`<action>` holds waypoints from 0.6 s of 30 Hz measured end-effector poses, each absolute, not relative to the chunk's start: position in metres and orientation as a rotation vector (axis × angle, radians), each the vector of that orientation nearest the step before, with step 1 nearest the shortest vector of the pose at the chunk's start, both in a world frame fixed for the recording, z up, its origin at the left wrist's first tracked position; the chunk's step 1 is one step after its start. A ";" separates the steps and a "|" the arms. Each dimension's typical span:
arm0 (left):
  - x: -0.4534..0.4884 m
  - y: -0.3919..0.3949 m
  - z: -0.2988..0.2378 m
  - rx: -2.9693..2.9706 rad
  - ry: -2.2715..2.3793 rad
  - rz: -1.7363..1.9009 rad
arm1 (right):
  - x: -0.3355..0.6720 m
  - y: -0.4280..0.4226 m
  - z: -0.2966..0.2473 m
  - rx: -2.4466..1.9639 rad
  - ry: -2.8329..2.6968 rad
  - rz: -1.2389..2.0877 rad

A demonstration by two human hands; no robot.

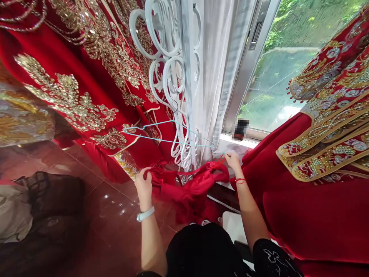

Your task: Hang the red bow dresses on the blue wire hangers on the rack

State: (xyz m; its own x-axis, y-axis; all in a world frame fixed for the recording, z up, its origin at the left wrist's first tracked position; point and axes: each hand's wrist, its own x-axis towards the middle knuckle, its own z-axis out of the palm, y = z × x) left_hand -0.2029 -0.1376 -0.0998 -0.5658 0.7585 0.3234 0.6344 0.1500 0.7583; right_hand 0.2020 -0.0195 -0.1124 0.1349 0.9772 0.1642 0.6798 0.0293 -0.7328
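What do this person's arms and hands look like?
The left hand has a pale wristband, the right hand a thin red bracelet; both are ungloved. The right sleeve is short and black with white line markings; only a black edge of the left sleeve shows.

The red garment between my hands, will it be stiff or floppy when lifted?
The red garment will probably flop, since it droops in soft folds. It may swing or twist from the right hand, which seems to pinch only a narrow strap.
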 end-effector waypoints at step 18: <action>-0.213 -0.138 -0.134 0.770 2.122 1.702 | 0.196 -0.067 -0.063 -0.793 -1.026 1.138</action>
State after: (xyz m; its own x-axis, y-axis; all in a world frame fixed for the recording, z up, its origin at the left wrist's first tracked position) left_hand -0.2135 -0.1378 -0.1344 -0.8065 0.5847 0.0881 0.2128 0.1481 0.9658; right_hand 0.1962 -0.0667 -0.0627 0.0903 0.9671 0.2379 -0.3365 0.2545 -0.9067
